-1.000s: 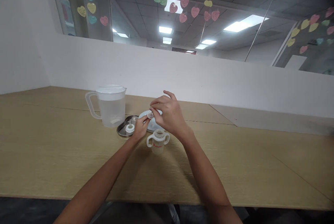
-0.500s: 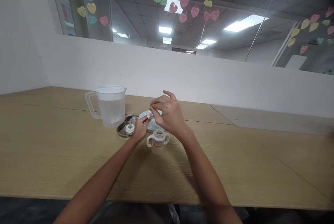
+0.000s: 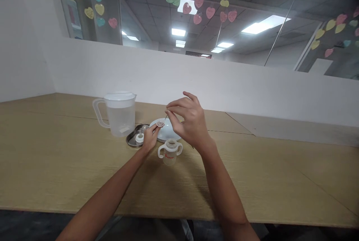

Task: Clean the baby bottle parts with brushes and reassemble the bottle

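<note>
Between the fingers of my left hand (image 3: 150, 139) is a small clear round disc-shaped piece (image 3: 160, 122), its flat face turned up. Just right of it, my right hand (image 3: 190, 119) pinches a thin dark stick (image 3: 166, 116) between thumb and forefinger, other fingers raised. The stick's lower tip points down near the disc; whether they touch I cannot tell. Below both hands a two-handled baby bottle (image 3: 169, 155) stands upright without a lid, red lettering on its front. Behind the hands lies a pale, shallow dish (image 3: 168, 133), partly covered by them.
A kidney-shaped metal tray (image 3: 130, 144) left of my left hand holds a white ring cap (image 3: 139, 139) and a clear dome-shaped piece. Behind it stands a lidded clear pitcher (image 3: 120, 119). A white wall (image 3: 168, 76) borders the wooden table (image 3: 252, 173) at the back.
My right hand has moved right and slightly up with the stick, away from the disc. My left hand stays nearly in place, the disc slightly tilted.
</note>
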Demonstrator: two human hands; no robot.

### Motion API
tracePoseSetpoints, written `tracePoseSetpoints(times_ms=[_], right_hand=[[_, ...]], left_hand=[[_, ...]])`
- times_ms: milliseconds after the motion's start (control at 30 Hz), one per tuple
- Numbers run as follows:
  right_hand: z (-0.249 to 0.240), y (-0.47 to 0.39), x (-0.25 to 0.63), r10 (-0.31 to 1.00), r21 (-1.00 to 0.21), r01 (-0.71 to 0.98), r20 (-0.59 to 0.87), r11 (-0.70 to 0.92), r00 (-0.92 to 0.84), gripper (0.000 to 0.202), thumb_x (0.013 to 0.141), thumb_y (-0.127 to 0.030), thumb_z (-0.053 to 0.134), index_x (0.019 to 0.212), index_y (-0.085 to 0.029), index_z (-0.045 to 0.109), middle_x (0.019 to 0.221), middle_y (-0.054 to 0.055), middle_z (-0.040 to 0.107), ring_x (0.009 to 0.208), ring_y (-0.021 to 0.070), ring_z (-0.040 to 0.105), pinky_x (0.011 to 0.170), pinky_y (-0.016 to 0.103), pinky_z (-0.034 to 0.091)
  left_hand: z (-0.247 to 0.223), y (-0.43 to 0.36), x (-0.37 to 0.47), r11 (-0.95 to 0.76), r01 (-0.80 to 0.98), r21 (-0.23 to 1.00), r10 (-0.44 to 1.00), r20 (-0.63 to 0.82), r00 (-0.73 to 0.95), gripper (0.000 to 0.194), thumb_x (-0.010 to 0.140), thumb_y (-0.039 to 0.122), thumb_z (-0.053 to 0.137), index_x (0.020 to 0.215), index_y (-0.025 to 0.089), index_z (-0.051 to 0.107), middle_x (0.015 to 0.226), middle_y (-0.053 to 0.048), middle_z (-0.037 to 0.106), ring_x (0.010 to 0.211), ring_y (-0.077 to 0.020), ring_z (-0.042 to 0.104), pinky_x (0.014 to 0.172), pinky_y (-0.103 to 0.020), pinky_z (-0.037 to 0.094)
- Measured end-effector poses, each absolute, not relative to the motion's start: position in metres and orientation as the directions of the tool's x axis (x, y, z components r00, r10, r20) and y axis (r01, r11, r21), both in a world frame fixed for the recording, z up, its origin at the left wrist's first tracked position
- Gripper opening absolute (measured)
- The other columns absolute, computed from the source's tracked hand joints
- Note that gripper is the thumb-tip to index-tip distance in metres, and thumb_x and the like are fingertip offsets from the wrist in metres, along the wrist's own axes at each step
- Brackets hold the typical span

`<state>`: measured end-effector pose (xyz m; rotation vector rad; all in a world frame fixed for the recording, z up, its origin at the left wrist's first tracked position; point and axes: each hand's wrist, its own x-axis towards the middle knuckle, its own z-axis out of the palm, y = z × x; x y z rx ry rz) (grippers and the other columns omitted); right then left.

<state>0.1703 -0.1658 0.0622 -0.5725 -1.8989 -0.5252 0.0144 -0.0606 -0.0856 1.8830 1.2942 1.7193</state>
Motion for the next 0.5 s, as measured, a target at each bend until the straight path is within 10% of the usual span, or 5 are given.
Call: tracePoseSetpoints(times_ms=[233,500], right_hand=[[0.068,-0.138,0.199,0.231,-0.149,0.593,0.971,0.791,-0.065,0.017,0.078,-0.021,0.056,0.066,-0.022,0.067,0.078,0.001,0.07,0.076,0.0173,0.063,0.091,0.04,0.042],[0.006,-0.032,0.214,0.836,-0.847,0.256,0.517,0.467,0.184,0.014,0.06,-0.031,0.066,0.061,-0.017,0.069,0.069,0.004,0.07,0.07,0.0181,0.062,0.07,0.029,0.045]], left_hand=[[-0.093,-0.054,0.013,-0.557,0.399,0.728,0.763,0.638,-0.098,0.038,0.084,0.04,0.046,0.095,0.011,0.068,0.097,-0.009,0.07,0.086,-0.021,0.062,0.075,-0.027,0.045],[-0.09,-0.058,0.015,-0.543,0.425,0.725,0.767,0.633,-0.1,0.037,0.083,0.039,0.048,0.095,0.01,0.068,0.093,-0.009,0.071,0.083,-0.0198,0.062,0.072,-0.026,0.045]])
